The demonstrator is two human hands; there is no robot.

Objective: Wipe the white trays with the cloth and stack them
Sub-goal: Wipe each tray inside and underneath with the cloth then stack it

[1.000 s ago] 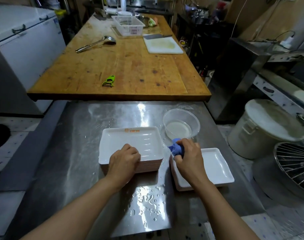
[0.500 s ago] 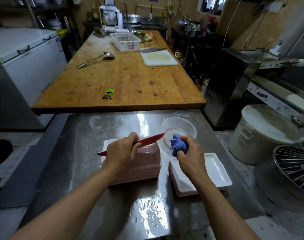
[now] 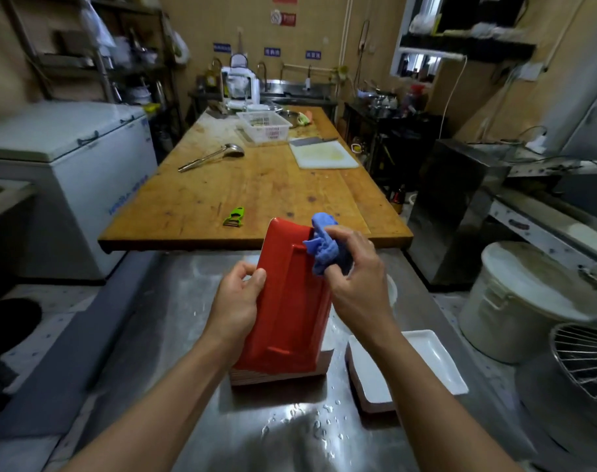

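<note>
Two hands at frame centre, both busy with one tray [image 3: 286,301] lifted upright, red underside toward the camera. Left hand [image 3: 237,301] gripping the tray's left edge, thumb over the red back, fingers curled behind. Right hand [image 3: 356,284] clutching a bunched blue cloth [image 3: 324,247], pressed against the tray's upper right corner. Tray's lower end just above a stack of trays [image 3: 276,374] on the wet steel surface [image 3: 174,318], whether touching or not, hard to tell. Lower right of the hands, beside that stack, a second, lower stack topped by a white tray [image 3: 426,362] lying face up. Water drops scattered on the steel near the bottom centre.

Beyond, at mid frame, a long wooden surface [image 3: 263,185] with a green peeler [image 3: 235,217] just upper left of the raised tray, a ladle [image 3: 211,157], a white cutting board [image 3: 322,154] and a white basket [image 3: 264,126] farther back. At left, a white chest freezer [image 3: 65,158]. At right, a lidded white bucket [image 3: 525,298] and part of a wire rack [image 3: 586,356].
</note>
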